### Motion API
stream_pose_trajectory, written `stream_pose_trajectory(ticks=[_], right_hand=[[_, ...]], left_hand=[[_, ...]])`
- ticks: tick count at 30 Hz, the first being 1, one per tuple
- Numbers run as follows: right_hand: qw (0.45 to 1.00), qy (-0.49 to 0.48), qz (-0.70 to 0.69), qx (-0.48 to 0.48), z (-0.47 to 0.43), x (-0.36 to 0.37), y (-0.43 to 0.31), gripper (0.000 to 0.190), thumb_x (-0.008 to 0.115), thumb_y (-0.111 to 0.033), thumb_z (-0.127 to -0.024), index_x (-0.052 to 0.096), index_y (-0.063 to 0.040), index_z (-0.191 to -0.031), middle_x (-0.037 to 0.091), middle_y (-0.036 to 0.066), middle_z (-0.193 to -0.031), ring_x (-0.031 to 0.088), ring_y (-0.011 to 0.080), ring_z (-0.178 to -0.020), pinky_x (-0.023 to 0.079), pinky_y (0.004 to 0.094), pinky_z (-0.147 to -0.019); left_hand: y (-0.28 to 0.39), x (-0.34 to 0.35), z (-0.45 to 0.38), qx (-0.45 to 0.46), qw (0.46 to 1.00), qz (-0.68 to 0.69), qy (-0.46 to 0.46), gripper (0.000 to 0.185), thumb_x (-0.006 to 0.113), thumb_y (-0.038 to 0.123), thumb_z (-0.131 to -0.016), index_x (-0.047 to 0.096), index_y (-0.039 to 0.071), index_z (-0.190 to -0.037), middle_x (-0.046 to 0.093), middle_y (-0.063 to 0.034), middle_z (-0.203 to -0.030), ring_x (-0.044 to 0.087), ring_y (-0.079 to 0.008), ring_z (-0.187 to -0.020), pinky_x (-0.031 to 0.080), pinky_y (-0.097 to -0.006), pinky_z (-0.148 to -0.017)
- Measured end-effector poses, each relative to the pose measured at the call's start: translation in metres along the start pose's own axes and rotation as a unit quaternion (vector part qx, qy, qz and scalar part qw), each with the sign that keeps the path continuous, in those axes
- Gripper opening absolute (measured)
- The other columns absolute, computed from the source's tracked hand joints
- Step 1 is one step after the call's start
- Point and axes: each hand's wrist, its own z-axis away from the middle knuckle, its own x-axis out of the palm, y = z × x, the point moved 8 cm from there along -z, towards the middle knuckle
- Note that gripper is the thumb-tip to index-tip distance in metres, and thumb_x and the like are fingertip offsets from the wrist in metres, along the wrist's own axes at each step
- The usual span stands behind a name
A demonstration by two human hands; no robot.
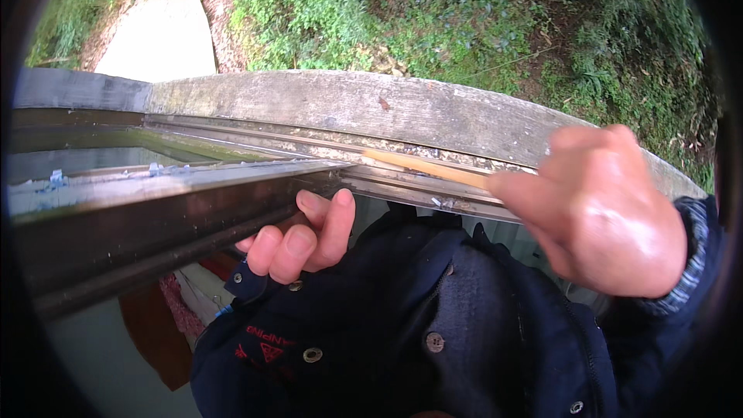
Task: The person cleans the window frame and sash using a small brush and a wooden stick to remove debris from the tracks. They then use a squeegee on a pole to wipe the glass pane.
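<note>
My right hand (598, 215) grips a thin wooden stick (429, 168) at its right end. The stick lies along the window's metal sill track (400, 177), its far end over a strip of pale debris. My left hand (302, 238) is at the lower edge of a dark window frame (174, 203), fingers curled from beneath; the frame hides part of the palm. Bits of blue and white residue (56, 177) stick to the frame's upper face. Small white crumbs (444, 203) lie in the track.
A weathered concrete ledge (348, 98) runs outside the track, with a steep green slope (406, 17) beyond. A bright pale slab (162, 35) lies outside at upper left. Indoors at lower left are a brown wooden piece (157, 331) and reddish cloth (181, 305).
</note>
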Motion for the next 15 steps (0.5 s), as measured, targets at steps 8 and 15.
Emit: stream_pose_trajectory(ticks=[8, 15], right_hand=[[0.998, 0.038, -0.023, 0.047, -0.025, 0.062, -0.010, 0.010, 0.064, -0.006, -0.068, 0.061, -0.006, -0.078, 0.050, 0.011, -0.051, 0.056, 0.0304, -0.050, 0.044, 0.0433, -0.047], [0.986, 0.002, 0.070, 0.150, 0.060, 0.032, -0.019, 0.038, 0.063, -0.010, -0.062, 0.068, -0.003, -0.098, 0.047, 0.005, -0.049, 0.050, 0.0258, -0.050, 0.038, 0.0400, -0.042]], left_hand=[[0.002, -0.005, 0.002, -0.013, 0.999, 0.037, -0.015, 0.038, 0.062, -0.005, -0.075, 0.066, 0.032, -0.087, 0.045, -0.0142, -0.131, 0.043, -0.0345, -0.123, 0.028, -0.0486, -0.114], [0.001, -0.006, 0.005, -0.024, 0.998, 0.053, 0.014, 0.039, 0.063, -0.006, -0.075, 0.065, 0.032, -0.085, 0.048, -0.0122, -0.130, 0.046, -0.0329, -0.119, 0.030, -0.0479, -0.114]])
